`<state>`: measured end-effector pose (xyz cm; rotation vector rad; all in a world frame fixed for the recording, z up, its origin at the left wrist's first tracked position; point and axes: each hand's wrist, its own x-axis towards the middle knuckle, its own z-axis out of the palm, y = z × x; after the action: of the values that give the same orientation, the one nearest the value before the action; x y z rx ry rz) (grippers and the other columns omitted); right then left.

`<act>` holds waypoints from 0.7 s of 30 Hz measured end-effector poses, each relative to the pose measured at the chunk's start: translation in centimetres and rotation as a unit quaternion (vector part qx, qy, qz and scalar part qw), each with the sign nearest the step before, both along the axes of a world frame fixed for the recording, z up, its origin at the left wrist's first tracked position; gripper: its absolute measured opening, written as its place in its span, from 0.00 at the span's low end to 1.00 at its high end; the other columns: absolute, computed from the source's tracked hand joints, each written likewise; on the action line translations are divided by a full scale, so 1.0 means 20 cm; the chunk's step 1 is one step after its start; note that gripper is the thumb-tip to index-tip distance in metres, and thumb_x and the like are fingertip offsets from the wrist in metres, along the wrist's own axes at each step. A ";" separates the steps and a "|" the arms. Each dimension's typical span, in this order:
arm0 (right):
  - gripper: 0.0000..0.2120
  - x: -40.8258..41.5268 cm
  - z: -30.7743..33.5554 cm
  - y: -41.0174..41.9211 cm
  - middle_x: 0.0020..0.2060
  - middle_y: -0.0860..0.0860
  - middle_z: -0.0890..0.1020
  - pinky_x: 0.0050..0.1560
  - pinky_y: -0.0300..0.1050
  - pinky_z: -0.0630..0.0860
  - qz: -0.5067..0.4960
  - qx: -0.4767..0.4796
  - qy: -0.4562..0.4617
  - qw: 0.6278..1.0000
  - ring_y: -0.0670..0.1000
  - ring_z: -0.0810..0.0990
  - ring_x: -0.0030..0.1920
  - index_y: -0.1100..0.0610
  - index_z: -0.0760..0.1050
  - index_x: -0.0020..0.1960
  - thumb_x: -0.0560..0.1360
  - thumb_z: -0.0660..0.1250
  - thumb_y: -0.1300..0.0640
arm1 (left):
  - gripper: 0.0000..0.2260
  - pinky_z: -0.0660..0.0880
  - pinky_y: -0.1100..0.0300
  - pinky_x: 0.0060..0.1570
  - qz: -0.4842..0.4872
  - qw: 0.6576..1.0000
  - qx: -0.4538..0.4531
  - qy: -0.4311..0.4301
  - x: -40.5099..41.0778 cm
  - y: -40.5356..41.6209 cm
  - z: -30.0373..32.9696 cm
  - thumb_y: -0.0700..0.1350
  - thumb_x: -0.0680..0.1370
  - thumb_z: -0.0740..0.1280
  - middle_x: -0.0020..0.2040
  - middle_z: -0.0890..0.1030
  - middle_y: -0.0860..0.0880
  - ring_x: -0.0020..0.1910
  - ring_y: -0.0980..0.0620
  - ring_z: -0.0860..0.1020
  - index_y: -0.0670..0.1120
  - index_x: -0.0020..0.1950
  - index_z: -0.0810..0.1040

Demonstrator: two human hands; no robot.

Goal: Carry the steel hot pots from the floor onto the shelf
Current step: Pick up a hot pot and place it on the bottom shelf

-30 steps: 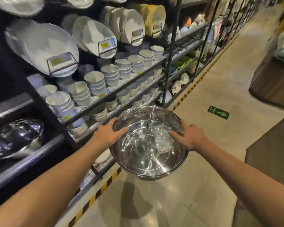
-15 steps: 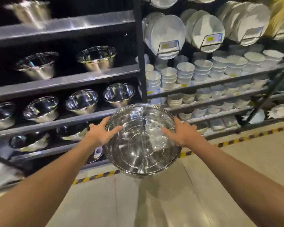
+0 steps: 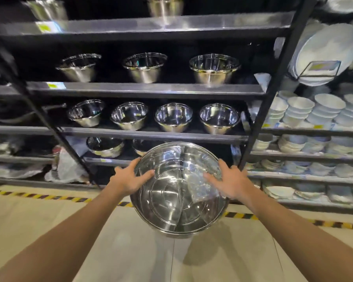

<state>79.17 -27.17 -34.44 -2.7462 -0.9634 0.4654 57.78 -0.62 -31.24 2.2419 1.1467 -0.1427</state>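
Observation:
I hold a wide steel hot pot (image 3: 177, 202) in the air in front of the dark metal shelf (image 3: 151, 134). A divider runs across its inside and a clear plastic bag lies in its right half. My left hand (image 3: 128, 179) grips the left rim, thumb inside the pot. My right hand (image 3: 226, 180) grips the right rim the same way. The pot hangs over the floor, level with the lowest shelf boards. Steel bowls (image 3: 173, 118) stand in rows on the boards above.
A black upright post (image 3: 259, 119) separates the steel shelves from racks of white bowls (image 3: 314, 110) and plates (image 3: 324, 55) on the right. Crumpled plastic (image 3: 63, 169) lies at the lower left. A yellow-black striped line (image 3: 49, 197) marks the floor along the shelf.
The view has swung left from the aisle and white crockery to the steel-bowl shelves. Both hands keep the same grip on the pot, now nearer the shelf.

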 end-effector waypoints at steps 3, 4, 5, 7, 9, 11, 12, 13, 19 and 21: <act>0.56 -0.01 -0.06 0.12 0.70 0.62 0.72 0.67 0.64 0.64 -0.021 -0.006 0.004 1.000 0.66 0.67 0.69 0.50 0.48 0.81 0.64 0.41 0.15 | 0.44 0.65 0.40 0.69 -0.008 1.000 -0.005 0.009 0.02 0.14 -0.07 0.80 0.63 0.60 0.73 0.60 0.33 0.71 0.30 0.62 0.69 0.76 0.54; 0.57 -0.01 -0.08 0.14 0.71 0.62 0.71 0.67 0.64 0.63 -0.028 -0.018 0.001 0.999 0.67 0.67 0.70 0.50 0.48 0.81 0.63 0.40 0.15 | 0.44 0.66 0.40 0.68 -0.013 1.000 -0.003 0.011 0.05 0.17 -0.09 0.81 0.63 0.59 0.73 0.61 0.34 0.70 0.29 0.64 0.70 0.76 0.53; 0.58 0.01 -0.10 0.14 0.71 0.63 0.70 0.68 0.64 0.62 -0.038 -0.029 -0.001 0.999 0.67 0.67 0.70 0.50 0.47 0.81 0.62 0.39 0.14 | 0.44 0.67 0.41 0.67 -0.019 1.000 -0.002 0.014 0.08 0.19 -0.12 0.81 0.63 0.58 0.72 0.61 0.34 0.68 0.29 0.66 0.70 0.76 0.52; 0.59 0.03 -0.14 0.13 0.70 0.66 0.69 0.68 0.64 0.61 -0.060 -0.036 0.002 0.998 0.69 0.66 0.70 0.49 0.48 0.81 0.61 0.38 0.14 | 0.44 0.69 0.40 0.66 -0.032 0.999 -0.010 0.016 0.14 0.20 -0.18 0.82 0.61 0.57 0.71 0.62 0.36 0.67 0.29 0.68 0.71 0.75 0.52; 0.58 0.07 -0.19 0.09 0.69 0.66 0.70 0.68 0.64 0.63 -0.078 -0.039 0.002 0.996 0.68 0.68 0.69 0.49 0.48 0.81 0.61 0.38 0.14 | 0.45 0.69 0.39 0.66 -0.040 0.999 -0.025 0.013 0.23 0.19 -0.23 0.84 0.58 0.57 0.69 0.63 0.37 0.66 0.29 0.68 0.74 0.73 0.53; 0.58 0.15 -0.26 0.06 0.68 0.65 0.72 0.69 0.63 0.62 -0.082 -0.045 0.001 0.996 0.66 0.69 0.69 0.49 0.47 0.81 0.62 0.38 0.14 | 0.45 0.69 0.38 0.66 -0.044 0.998 -0.032 0.016 0.32 0.18 -0.29 0.85 0.56 0.57 0.69 0.63 0.37 0.66 0.29 0.68 0.75 0.72 0.53; 0.58 0.19 -0.30 0.05 0.69 0.65 0.72 0.70 0.63 0.59 -0.083 -0.048 0.006 0.995 0.65 0.67 0.71 0.49 0.46 0.81 0.62 0.37 0.14 | 0.45 0.69 0.38 0.66 -0.045 0.998 -0.036 0.021 0.37 0.17 -0.33 0.84 0.56 0.57 0.70 0.62 0.37 0.66 0.29 0.68 0.76 0.72 0.52; 0.57 0.24 -0.33 0.04 0.70 0.65 0.71 0.71 0.63 0.57 -0.084 -0.056 0.015 0.995 0.65 0.65 0.72 0.48 0.46 0.81 0.62 0.38 0.14 | 0.45 0.69 0.38 0.66 -0.044 0.998 -0.040 0.026 0.41 0.16 -0.37 0.84 0.57 0.57 0.70 0.62 0.37 0.66 0.29 0.69 0.76 0.72 0.51; 0.54 0.49 -0.60 0.02 0.70 0.65 0.71 0.70 0.65 0.60 -0.083 -0.055 0.030 0.995 0.67 0.68 0.70 0.49 0.46 0.81 0.66 0.42 0.16 | 0.47 0.69 0.35 0.65 -0.038 0.997 -0.027 0.057 0.69 0.11 -0.63 0.85 0.56 0.55 0.71 0.62 0.38 0.68 0.29 0.67 0.74 0.74 0.51; 0.53 0.57 -0.71 0.02 0.71 0.64 0.71 0.70 0.65 0.59 -0.075 -0.055 0.041 0.995 0.67 0.67 0.70 0.50 0.46 0.81 0.67 0.43 0.17 | 0.47 0.71 0.35 0.63 -0.043 0.997 -0.026 0.066 0.77 0.12 -0.73 0.84 0.57 0.55 0.72 0.61 0.38 0.68 0.28 0.66 0.73 0.74 0.50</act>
<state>90.53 -26.70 -48.55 -2.8449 -0.7275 0.6172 73.24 1.73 -45.84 2.2648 1.1016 -0.3549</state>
